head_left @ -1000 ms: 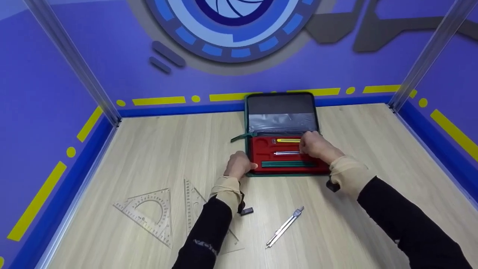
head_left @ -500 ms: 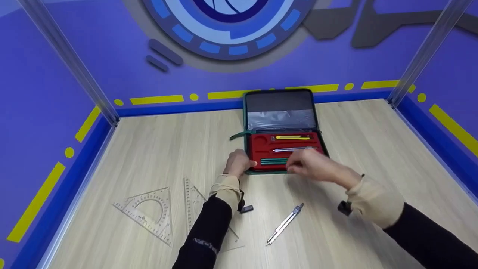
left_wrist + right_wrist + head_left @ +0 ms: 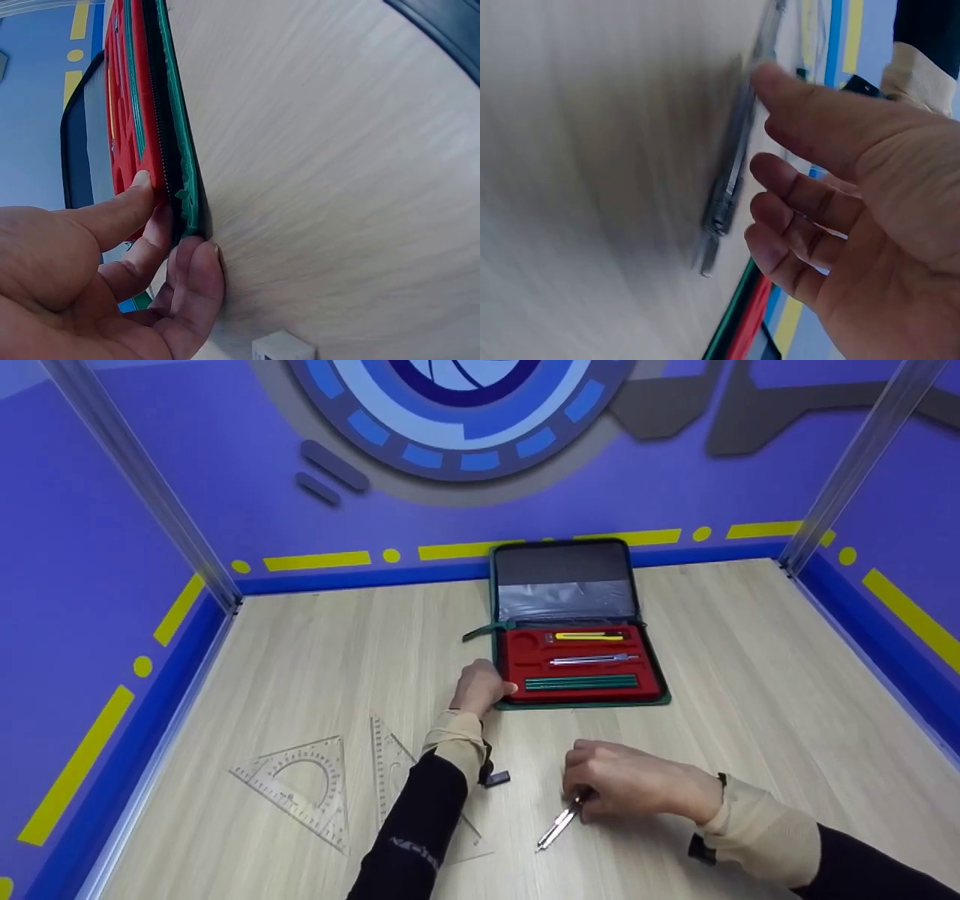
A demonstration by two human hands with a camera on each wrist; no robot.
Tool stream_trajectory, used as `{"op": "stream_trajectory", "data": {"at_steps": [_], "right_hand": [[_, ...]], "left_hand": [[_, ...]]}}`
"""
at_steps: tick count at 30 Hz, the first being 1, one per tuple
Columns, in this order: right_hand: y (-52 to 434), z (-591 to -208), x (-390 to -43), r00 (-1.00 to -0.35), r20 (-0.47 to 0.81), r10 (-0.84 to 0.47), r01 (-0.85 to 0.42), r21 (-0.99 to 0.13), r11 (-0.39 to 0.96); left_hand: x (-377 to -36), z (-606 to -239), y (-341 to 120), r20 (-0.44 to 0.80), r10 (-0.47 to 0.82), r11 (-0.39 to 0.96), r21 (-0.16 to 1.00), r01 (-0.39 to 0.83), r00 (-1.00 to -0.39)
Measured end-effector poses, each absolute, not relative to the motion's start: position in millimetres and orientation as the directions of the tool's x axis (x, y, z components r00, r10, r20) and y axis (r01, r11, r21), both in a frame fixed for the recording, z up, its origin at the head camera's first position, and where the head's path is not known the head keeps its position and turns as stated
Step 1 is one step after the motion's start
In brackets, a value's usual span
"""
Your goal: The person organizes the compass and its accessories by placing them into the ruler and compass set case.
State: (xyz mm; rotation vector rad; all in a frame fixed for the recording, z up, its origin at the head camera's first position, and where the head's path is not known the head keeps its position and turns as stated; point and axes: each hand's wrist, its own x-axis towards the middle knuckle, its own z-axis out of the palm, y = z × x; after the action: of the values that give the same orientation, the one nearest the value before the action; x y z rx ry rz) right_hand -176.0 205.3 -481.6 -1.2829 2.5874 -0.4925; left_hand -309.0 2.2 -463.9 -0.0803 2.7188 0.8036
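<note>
A green zip case (image 3: 581, 706) lies unfolded at the back, its red tray (image 3: 517, 658) holding a yellow utility knife (image 3: 589, 637), a slim silver tool (image 3: 592, 660) and green pencils (image 3: 581, 683). My left hand (image 3: 480, 688) grips the tray side's near left corner; in the left wrist view its thumb (image 3: 139, 187) presses on the red insert and the other fingers sit at the green edge. Over a silver compass (image 3: 556, 831) on the table is my right hand (image 3: 630, 780), covering the upper end. In the blurred right wrist view its fingers (image 3: 780, 240) bend loosely beside the compass.
Two transparent set squares, one with a protractor arc (image 3: 300, 787) and a longer one (image 3: 379, 769) partly under the left arm, lie at the left. A small dark block (image 3: 496, 778) is beside the left sleeve. Blue-purple panels (image 3: 480, 525) enclose the table.
My right hand has come from the case's right side down toward me, to the compass. The knife, slim silver tool and pencils are uncovered. My left hand stays at the corner.
</note>
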Motion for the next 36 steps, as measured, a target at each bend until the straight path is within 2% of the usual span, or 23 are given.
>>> {"op": "stream_trajectory", "data": {"at_steps": [7, 16, 23, 26, 30, 36], "right_hand": [[206, -488, -172, -0.574, 0.015, -0.819, -0.769, -0.353, 0.533], [204, -485, -167, -0.589, -0.083, -0.804, -0.752, -0.306, 0.583], [206, -488, -160, -0.580, -0.036, -0.814, -0.776, -0.281, 0.565], [208, -485, -159, -0.595, -0.046, -0.802, -0.747, -0.338, 0.573], [214, -477, -163, -0.625, -0.077, -0.777, -0.658, -0.484, 0.577], [232, -470, -168, -0.687, -0.003, -0.726, -0.531, -0.680, 0.505]], "left_hand": [[-310, -464, 4, -0.310, 0.015, 0.844, 0.513, -0.154, -0.951], [-309, -462, 4, -0.321, 0.008, 0.854, 0.494, -0.161, -0.947], [-309, -464, 4, -0.318, 0.006, 0.846, 0.507, -0.165, -0.948], [-308, -465, 3, -0.318, 0.008, 0.836, 0.523, -0.168, -0.948], [-308, -465, 2, -0.313, 0.016, 0.825, 0.541, -0.164, -0.950], [-308, -464, 1, -0.294, 0.034, 0.825, 0.547, -0.139, -0.955]]}}
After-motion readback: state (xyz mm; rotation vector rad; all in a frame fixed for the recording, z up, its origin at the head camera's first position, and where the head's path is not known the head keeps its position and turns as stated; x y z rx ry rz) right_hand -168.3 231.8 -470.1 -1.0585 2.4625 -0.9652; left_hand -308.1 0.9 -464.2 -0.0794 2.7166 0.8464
